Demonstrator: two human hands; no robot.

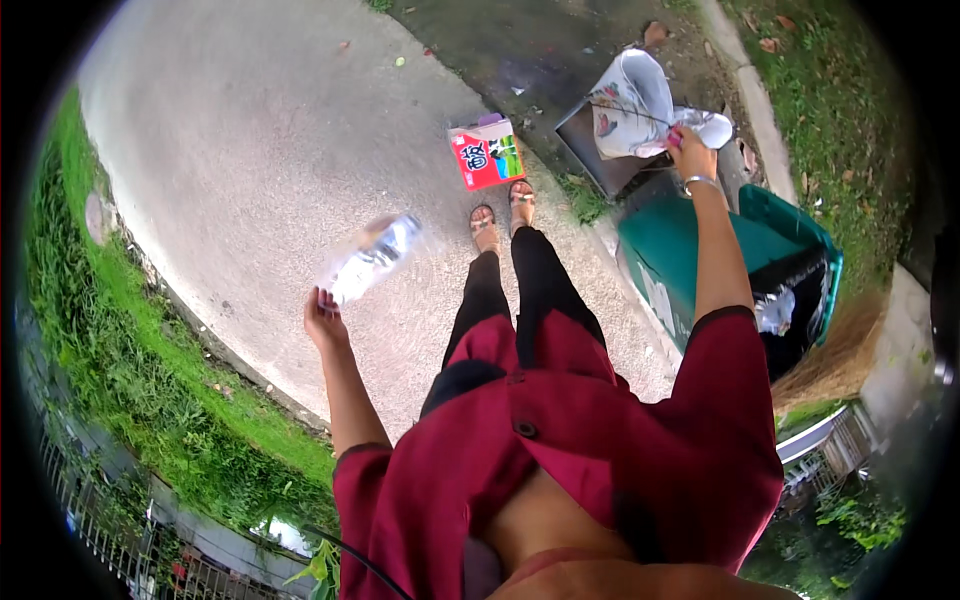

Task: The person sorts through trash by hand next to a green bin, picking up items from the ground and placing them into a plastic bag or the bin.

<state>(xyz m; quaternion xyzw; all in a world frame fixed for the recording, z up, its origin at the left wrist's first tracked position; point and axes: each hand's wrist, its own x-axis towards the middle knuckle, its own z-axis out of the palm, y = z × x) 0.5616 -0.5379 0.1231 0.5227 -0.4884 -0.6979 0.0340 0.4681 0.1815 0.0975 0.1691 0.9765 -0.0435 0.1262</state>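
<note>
My left hand [326, 319] grips one end of a clear, shiny piece of plastic packaging [367, 259], blurred, held out over the pavement. On the other side, my right hand [691, 159], with a silver bangle at the wrist, is closed on a white printed sheet or bag [630, 105] that curls open at the top. A small pink item [675, 136] shows at those fingers; what it is I cannot tell. Behind the white sheet is a dark metal pan-like container [585, 142], partly hidden. A red printed carton [486, 154] lies just beyond my sandalled feet.
A green wheeled bin [660, 240] stands at my right, its top open, with clear plastic [776, 310] visible inside its dark mouth. A concrete kerb [761, 120] and grass [832, 90] lie beyond. Grass [172, 390] also borders the path [262, 187] at left.
</note>
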